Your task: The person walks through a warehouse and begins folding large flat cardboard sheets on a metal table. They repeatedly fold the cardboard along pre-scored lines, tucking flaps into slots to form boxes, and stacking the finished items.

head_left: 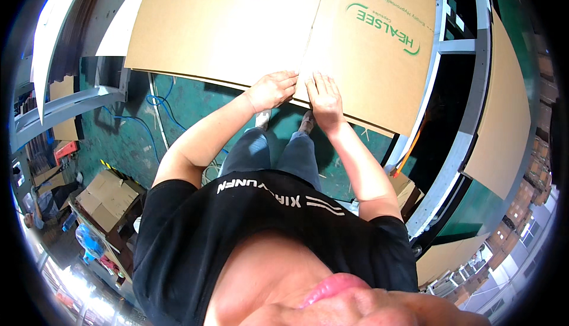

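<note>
A wide flat sheet of brown cardboard (pixel 231 33) with green printing lies in front of me, more than one layer thick at its near edge. A crease runs from its far side toward me, between my hands. My left hand (pixel 272 91) rests on the near edge just left of the crease, fingers laid toward the right. Right of the crease, my right hand (pixel 324 98) is flat on the cardboard with its fingers stretched away from me. The tips of both hands nearly meet. Neither hand visibly grips anything; the left thumb is hidden.
A grey metal frame (pixel 459 130) stands along the right, with more cardboard (pixel 504 101) beyond it. Blue hose (pixel 140 120) lies on the green floor at the left. An opened carton (pixel 108 198) sits lower left near a blue plastic bottle (pixel 89 242). Another person (pixel 41 207) is farther left.
</note>
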Available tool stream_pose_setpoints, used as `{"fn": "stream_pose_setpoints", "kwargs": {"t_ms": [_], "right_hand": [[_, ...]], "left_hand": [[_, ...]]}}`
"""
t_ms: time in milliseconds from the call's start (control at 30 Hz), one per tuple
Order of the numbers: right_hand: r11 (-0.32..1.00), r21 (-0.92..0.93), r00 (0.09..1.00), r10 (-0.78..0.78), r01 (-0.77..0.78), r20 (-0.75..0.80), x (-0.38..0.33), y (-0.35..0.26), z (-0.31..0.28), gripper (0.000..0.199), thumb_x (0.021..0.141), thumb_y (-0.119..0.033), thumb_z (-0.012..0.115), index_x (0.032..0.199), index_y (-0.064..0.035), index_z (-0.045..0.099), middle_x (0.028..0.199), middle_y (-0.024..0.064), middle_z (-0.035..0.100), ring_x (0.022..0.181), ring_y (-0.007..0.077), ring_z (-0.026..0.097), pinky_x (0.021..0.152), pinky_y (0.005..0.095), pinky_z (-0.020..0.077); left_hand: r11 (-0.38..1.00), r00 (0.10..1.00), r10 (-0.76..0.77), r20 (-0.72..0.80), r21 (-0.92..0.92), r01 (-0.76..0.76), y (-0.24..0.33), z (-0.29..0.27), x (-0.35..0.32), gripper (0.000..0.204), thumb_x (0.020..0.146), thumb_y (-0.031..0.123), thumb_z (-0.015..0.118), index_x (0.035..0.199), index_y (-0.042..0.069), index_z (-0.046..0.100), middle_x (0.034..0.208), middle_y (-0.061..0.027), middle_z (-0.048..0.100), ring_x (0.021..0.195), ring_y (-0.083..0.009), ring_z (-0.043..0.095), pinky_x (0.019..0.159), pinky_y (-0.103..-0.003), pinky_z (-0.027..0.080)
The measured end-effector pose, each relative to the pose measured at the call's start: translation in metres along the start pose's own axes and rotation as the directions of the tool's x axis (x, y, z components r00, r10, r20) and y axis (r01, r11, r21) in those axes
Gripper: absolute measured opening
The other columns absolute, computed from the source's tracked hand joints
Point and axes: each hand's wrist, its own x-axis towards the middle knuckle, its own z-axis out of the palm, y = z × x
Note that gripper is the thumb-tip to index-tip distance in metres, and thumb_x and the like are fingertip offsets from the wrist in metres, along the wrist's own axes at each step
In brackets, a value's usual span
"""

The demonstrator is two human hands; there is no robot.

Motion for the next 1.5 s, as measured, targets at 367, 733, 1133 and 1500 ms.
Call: {"fn": "stream_pose_setpoints", "kwargs": {"t_ms": [367, 733, 1133, 1500], "right_hand": [[0.788, 0.586, 0.948, -0.302, 0.190, 0.100, 0.062, 0.024, -0.031, 0.058, 0.058, -0.006, 0.071, 0.112, 0.0024, 0.052, 0.111, 0.0199, 0.052, 0.121, 0.0392, 0.042, 0.111, 0.0497, 0.0271], [0.722, 0.647, 0.933, -0.358, 0.245, 0.046, 0.057, 0.055, -0.013, 0.029, 0.054, -0.002, 0.068, 0.081, -0.0039, 0.057, 0.092, 0.0113, 0.054, 0.106, 0.0288, 0.050, 0.113, 0.0421, 0.0274], [0.713, 0.671, 0.934, -0.346, 0.204, 0.084, 0.077, 0.048, 0.008, 0.047, 0.050, -0.007, 0.073, 0.093, 0.0016, 0.059, 0.109, 0.0167, 0.053, 0.120, 0.0379, 0.044, 0.107, 0.0475, 0.0356], [0.841, 0.510, 0.960, -0.265, 0.182, 0.095, 0.067, 0.021, -0.020, 0.055, 0.060, -0.015, 0.077, 0.110, -0.0021, 0.057, 0.123, 0.0169, 0.051, 0.127, 0.0374, 0.040, 0.110, 0.0460, 0.0313]], "left_hand": [[0.958, 0.948, -0.250, -0.197, -0.196, 0.212, 0.000, 0.004, 0.001, 0.050, 0.081, 0.042, 0.066, 0.107, 0.001, 0.054, 0.115, -0.0197, 0.053, 0.117, -0.0393, 0.049, 0.099, -0.047, 0.042], [0.954, 0.944, -0.300, -0.139, -0.042, 0.297, -0.023, 0.046, -0.011, 0.058, 0.075, 0.049, 0.071, 0.104, 0.001, 0.057, 0.113, -0.0190, 0.053, 0.113, -0.0381, 0.052, 0.103, -0.057, 0.036], [0.953, 0.940, -0.302, -0.157, -0.086, 0.291, -0.029, 0.012, -0.001, 0.061, 0.080, 0.057, 0.061, 0.102, 0.000, 0.057, 0.107, -0.0170, 0.055, 0.110, -0.0350, 0.053, 0.103, -0.053, 0.038], [0.954, 0.955, -0.298, -0.015, 0.017, 0.298, -0.015, -0.035, 0.013, 0.071, 0.058, 0.037, 0.080, 0.117, 0.007, 0.053, 0.123, -0.0095, 0.051, 0.112, -0.0319, 0.048, 0.099, -0.046, 0.037]]}}
